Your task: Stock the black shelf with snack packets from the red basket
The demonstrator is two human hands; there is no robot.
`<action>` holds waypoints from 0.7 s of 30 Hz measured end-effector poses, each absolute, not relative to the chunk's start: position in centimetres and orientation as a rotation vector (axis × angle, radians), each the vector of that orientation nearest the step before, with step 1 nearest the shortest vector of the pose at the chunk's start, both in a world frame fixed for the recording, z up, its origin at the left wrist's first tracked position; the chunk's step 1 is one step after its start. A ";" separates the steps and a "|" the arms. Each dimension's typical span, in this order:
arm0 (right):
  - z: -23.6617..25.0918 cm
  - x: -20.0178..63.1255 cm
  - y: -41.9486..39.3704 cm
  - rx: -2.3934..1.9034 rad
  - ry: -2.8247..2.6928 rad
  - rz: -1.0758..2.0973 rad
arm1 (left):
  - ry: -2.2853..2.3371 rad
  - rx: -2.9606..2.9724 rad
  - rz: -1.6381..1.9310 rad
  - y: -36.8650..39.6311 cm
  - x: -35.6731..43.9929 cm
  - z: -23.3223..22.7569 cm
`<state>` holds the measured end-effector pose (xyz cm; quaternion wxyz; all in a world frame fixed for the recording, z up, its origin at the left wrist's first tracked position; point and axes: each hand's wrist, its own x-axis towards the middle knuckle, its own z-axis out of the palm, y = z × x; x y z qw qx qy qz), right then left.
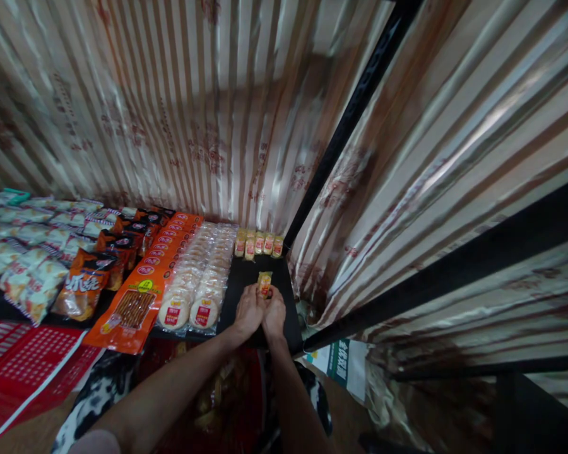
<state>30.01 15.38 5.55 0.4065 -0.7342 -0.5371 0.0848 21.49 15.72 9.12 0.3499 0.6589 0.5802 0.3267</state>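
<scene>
My left hand (248, 310) and my right hand (275, 313) are side by side on the black shelf (246, 277), both gripping one small yellow snack packet (264, 282) that stands upright between the fingertips. Behind it, against the curtain, a row of several similar small packets (258, 244) stands upright. To the left of my hands lie rows of round rice crackers in clear wrap (199, 284).
Orange pretzel-stick packs (144, 290), dark orange chip bags (88, 284) and pale snack bags (23, 265) fill the shelf leftward. Red baskets (23, 359) sit below left. A striped curtain (194, 107) backs the shelf; black frame posts (355, 113) stand right.
</scene>
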 end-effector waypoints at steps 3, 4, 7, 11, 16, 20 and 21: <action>5.4 30.6 16.7 -1.858 -1.330 0.218 | 1.514 1.700 0.815 16.8 22.2 9.1; 5.3 30.8 17.2 -1.857 -1.320 0.223 | 1.516 1.706 0.803 17.2 22.4 9.1; 5.1 31.2 18.4 -1.845 -1.296 0.207 | 1.518 1.722 0.769 18.4 23.0 9.1; 4.7 31.5 20.0 -1.816 -1.298 0.184 | 1.515 1.722 0.747 20.0 23.4 9.0; 4.2 31.7 21.9 -1.810 -1.323 0.203 | 1.544 1.729 0.735 21.9 23.6 8.4; 3.8 31.8 23.3 -1.797 -1.312 0.231 | 1.532 1.773 0.741 23.3 24.1 7.7; 3.7 31.8 23.6 -1.790 -1.305 0.232 | 1.535 1.793 0.747 23.6 24.2 7.4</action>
